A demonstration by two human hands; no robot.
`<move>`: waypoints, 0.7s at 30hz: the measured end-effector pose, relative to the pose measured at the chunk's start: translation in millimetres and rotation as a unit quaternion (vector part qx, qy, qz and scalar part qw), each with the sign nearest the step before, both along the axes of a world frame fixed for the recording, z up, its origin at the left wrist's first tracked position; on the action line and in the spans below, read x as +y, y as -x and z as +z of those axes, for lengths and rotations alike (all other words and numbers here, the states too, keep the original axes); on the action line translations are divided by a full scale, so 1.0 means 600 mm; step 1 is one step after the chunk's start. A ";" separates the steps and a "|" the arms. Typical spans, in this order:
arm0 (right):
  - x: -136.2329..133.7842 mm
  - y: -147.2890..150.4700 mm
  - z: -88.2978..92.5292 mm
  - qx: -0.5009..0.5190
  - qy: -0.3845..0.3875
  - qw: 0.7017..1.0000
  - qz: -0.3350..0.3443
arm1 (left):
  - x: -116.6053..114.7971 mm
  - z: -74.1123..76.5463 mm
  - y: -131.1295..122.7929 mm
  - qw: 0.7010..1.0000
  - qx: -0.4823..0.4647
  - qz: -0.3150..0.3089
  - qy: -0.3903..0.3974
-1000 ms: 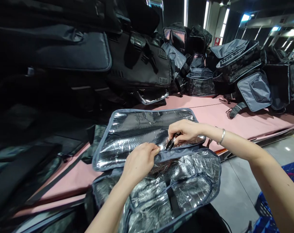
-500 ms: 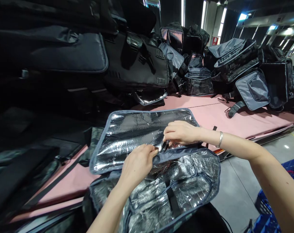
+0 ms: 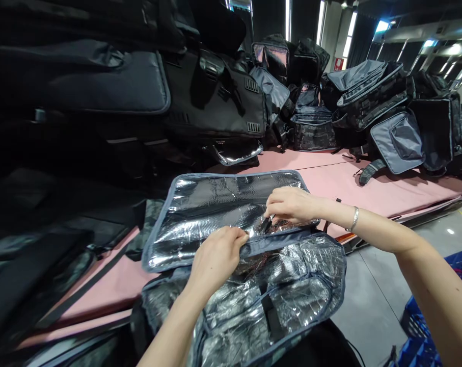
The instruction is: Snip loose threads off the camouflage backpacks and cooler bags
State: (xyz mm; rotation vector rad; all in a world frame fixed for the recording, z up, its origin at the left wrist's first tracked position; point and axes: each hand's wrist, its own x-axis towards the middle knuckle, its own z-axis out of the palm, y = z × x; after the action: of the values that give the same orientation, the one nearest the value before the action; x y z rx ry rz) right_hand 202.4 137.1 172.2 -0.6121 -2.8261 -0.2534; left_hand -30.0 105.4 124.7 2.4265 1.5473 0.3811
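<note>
An open bag (image 3: pixel 303 300) with a crinkled silver lining and grey-blue edging lies in front of me. Its silver-lined flap (image 3: pixel 208 199) is folded back on the far side. My left hand (image 3: pixel 219 255) pinches the grey fabric edge at the hinge between flap and bag. To the right of it, my right hand (image 3: pixel 288 205), with a bracelet at the wrist, is closed on a small dark tool or piece just above that edge; its exact shape is hidden by the fingers.
Dark bags are piled at the left (image 3: pixel 78 81) and along the back (image 3: pixel 368 97) of the pink-covered table (image 3: pixel 330 178). Blue crates (image 3: pixel 417 321) stand on the grey floor (image 3: pixel 368 290) at the lower right.
My right hand has moved a little to the right along the edge, away from my left hand, with the dark piece. My left hand stays in place.
</note>
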 end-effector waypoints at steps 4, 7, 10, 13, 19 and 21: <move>-0.018 -0.003 0.012 -0.054 -0.045 0.997 -0.009 | 0.001 0.000 -0.001 1.000 -0.004 0.003 -0.003; -0.032 0.007 0.018 -0.093 -0.091 0.991 -0.014 | 0.001 -0.001 0.000 1.000 -0.002 0.003 -0.011; -0.044 0.020 0.024 -0.107 -0.123 0.987 -0.003 | 0.000 -0.002 0.000 1.000 0.006 0.001 -0.024; -0.051 0.030 0.031 -0.117 -0.134 0.984 0.020 | -0.001 -0.002 -0.002 0.999 0.015 0.003 -0.038; -0.053 0.027 0.030 -0.108 -0.140 0.984 0.028 | -0.003 -0.002 -0.004 0.999 0.006 0.002 -0.044; -0.053 0.022 0.024 -0.082 -0.133 0.988 0.021 | -0.004 -0.001 -0.003 0.999 -0.002 0.001 -0.037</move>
State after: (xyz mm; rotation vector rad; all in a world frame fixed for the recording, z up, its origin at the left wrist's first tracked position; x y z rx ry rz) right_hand 189.4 105.6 186.7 -0.4912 -2.8842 -0.6886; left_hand -28.5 103.0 124.3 2.4785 1.5619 0.4504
